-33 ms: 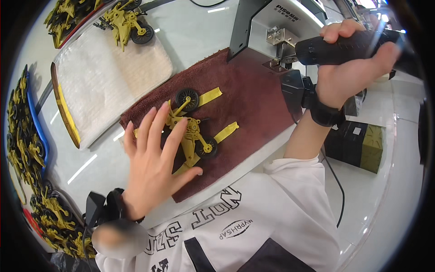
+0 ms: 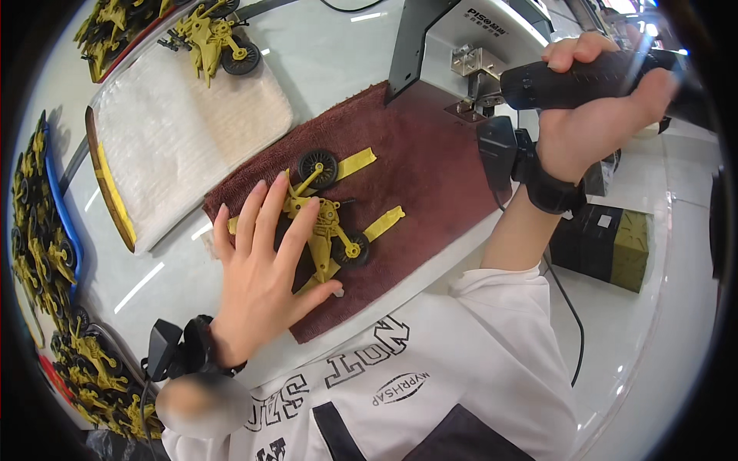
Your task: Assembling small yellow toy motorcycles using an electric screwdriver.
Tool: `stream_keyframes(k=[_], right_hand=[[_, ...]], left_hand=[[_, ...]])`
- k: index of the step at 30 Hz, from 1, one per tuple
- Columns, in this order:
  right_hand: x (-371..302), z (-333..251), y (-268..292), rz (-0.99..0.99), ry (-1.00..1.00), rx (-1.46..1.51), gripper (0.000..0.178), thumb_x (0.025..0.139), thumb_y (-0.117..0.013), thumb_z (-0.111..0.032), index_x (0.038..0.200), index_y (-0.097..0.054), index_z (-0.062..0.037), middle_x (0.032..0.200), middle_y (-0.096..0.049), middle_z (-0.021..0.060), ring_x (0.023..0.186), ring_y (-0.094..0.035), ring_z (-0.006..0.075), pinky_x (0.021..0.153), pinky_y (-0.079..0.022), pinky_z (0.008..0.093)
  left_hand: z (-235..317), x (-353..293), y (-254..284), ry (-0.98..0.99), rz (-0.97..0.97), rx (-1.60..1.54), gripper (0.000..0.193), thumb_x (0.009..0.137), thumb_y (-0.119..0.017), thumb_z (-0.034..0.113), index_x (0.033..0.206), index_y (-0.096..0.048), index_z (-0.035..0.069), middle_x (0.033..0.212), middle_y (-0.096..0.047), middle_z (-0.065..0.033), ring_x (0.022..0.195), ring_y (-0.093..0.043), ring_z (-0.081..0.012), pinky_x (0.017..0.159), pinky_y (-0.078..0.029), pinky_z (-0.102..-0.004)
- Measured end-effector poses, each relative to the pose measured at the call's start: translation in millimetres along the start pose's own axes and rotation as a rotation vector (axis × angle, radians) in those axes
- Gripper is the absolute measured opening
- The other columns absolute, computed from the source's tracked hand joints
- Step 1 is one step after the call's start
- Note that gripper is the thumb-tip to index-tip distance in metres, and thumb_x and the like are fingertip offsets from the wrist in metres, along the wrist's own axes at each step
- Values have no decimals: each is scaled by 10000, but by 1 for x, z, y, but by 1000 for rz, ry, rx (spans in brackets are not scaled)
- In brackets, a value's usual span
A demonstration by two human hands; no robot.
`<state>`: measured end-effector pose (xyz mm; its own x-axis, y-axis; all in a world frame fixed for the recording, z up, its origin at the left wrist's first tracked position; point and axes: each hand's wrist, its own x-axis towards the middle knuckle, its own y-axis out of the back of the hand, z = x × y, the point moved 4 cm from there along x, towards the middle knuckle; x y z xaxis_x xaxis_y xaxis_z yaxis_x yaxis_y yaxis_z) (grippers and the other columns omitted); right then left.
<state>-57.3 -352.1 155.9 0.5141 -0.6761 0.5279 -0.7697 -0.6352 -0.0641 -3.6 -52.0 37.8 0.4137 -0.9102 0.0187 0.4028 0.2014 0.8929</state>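
Note:
My left hand (image 2: 265, 257) lies spread over a yellow toy motorcycle (image 2: 327, 219) with black wheels, its fingers apart and covering part of the toy. The toy rests on its side on a dark red towel (image 2: 430, 177). In my right hand (image 2: 596, 127) is a black electric screwdriver (image 2: 557, 83), held level with the fingers wrapped round its body. Its front end points left, close to the metal fitting (image 2: 478, 65) of a silver and black screw feeder (image 2: 461, 34). Whether the bit touches the fitting I cannot make out.
Two yellow tape strips (image 2: 384, 223) mark the towel. A white padded sheet (image 2: 188, 131) lies beyond it, bearing another yellow motorcycle (image 2: 204, 42). Trays of several more motorcycles (image 2: 50, 238) line the left side. A black and olive box (image 2: 603, 246) stands at the right near a cable (image 2: 573, 307).
My left hand has shifted very slightly to the right over the toy motorcycle. The screwdriver is almost where it was.

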Motion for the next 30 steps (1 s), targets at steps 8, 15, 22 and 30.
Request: stream_keyframes(k=[8,15,22,30], right_hand=[[-96,-41,-43,-418,36,405,806,793,-492,-645,1300,-371,-31,667,-461,49,458,-445,160,475,-383,323],[-142,-34,-94,-588,-33,552,863,803,-507,-632,1367,-259,-28,731,-498,85,498,-492,190,501,-427,332],[-157,-40,-108,-706,69,495,887,790,-548,-622,1368,-213,-38,744,-522,94,496,-517,204,505,-448,340],[-165,-35,-118,-773,78,503,837,799,-566,-590,1322,-228,-30,742,-531,119,530,-546,229,520,-465,344]], left_hand=[[-7,-1,-8,-9,106,-150,821,615,-733,457,1293,-437,101,1445,-256,-170,1307,-265,-346,1033,-153,-537],[-16,-5,-10,0,149,-202,876,614,-751,397,1332,-365,77,1452,-267,-134,1295,-296,-318,1031,-181,-501],[-20,-8,-12,9,161,-249,923,546,-792,358,1323,-372,92,1449,-274,-102,1283,-312,-307,1023,-235,-506],[-22,-9,-16,-15,197,-285,849,554,-766,265,1300,-396,103,1437,-293,-101,1274,-322,-304,1000,-284,-525]])
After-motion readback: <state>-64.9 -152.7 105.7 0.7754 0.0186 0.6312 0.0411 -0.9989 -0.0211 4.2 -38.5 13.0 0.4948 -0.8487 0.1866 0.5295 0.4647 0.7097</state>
